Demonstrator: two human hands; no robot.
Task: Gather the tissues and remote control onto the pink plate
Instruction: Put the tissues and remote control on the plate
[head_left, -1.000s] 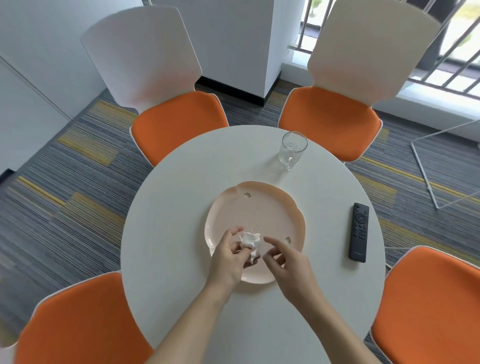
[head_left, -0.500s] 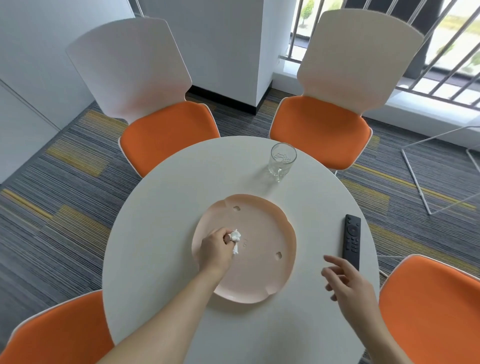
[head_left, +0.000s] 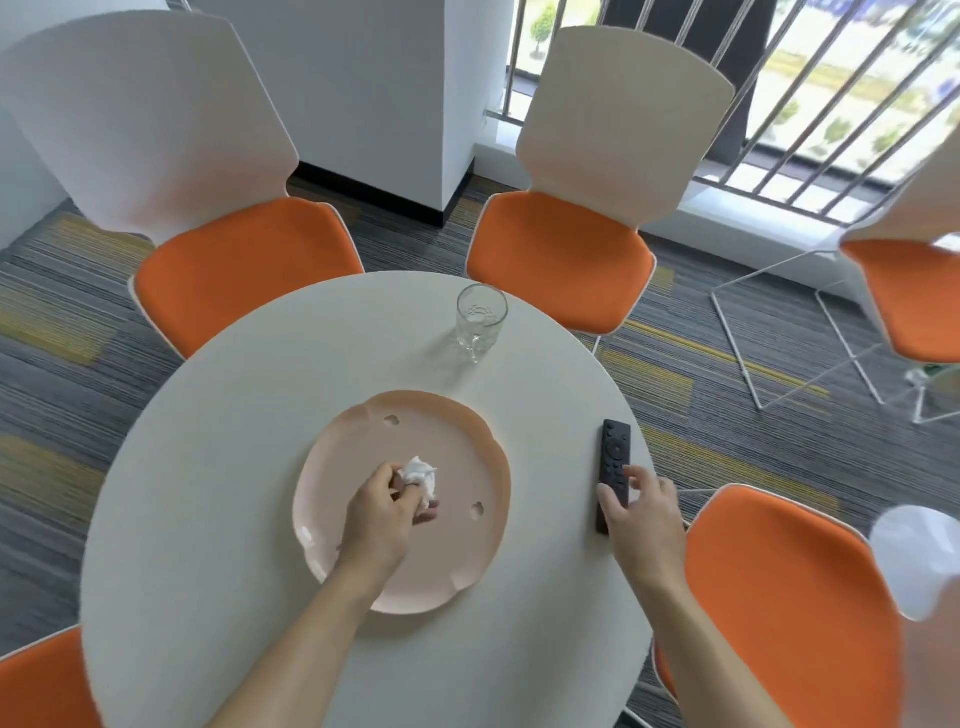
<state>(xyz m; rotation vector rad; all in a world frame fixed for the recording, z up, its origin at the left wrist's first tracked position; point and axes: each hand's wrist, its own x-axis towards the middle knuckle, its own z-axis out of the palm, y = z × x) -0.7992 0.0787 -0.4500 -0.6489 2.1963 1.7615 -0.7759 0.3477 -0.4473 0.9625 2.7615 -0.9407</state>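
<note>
A pink plate (head_left: 457, 431) with a scalloped rim lies in the middle of the round white table. My left hand (head_left: 384, 512) is over the plate's centre, its fingers closed on a crumpled white tissue (head_left: 422, 475). A black remote control (head_left: 614, 452) lies on the table to the right of the plate, pointing away from me. My right hand (head_left: 641, 512) rests over the remote's near half, thumb on its left side and fingers on its right, covering that end. The remote still lies flat on the table.
An empty clear glass (head_left: 480, 319) stands at the far side of the table (head_left: 223, 467). Orange-seated white chairs ring the table: two at the back (head_left: 234, 270) (head_left: 561, 260), one close on the right (head_left: 779, 592), one at the near left.
My right hand left the tissue, swung right and came down on the remote's near end. My left hand stayed over the plate holding the tissue. The view shifted.
</note>
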